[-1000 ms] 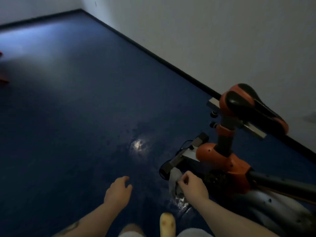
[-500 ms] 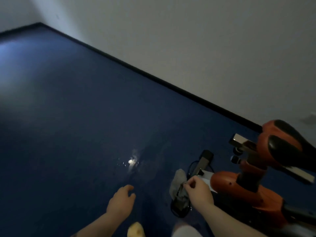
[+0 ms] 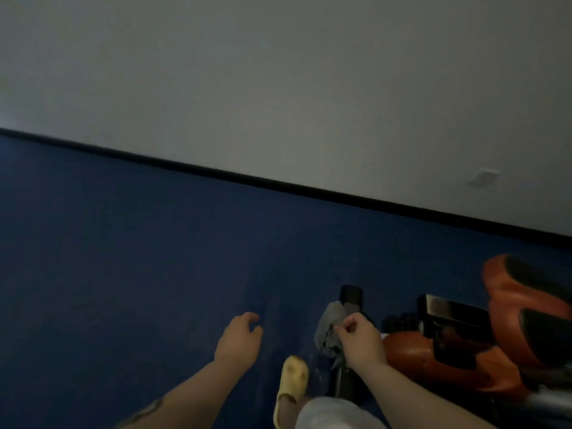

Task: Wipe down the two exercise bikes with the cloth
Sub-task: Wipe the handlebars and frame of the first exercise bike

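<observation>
An orange and black exercise bike (image 3: 445,360) fills the lower right, its saddle (image 3: 526,308) at the right edge. Its black floor bar (image 3: 349,297) runs toward me across the blue floor. My right hand (image 3: 360,339) is shut on a grey cloth (image 3: 329,326), which is pressed against that bar. My left hand (image 3: 240,339) hovers over the floor to the left, fingers loosely curled and holding nothing. Only one bike is in view.
Blue floor (image 3: 123,258) stretches left and ahead to a black skirting (image 3: 278,184) and a pale wall. My foot in a yellow slipper (image 3: 292,385) rests beside the bar. A wall socket (image 3: 483,178) sits at the right.
The view has swung right and up, so the wall fills more of it. My right hand has slid the cloth further along the floor bar, away from me. The left hand stays beside it.
</observation>
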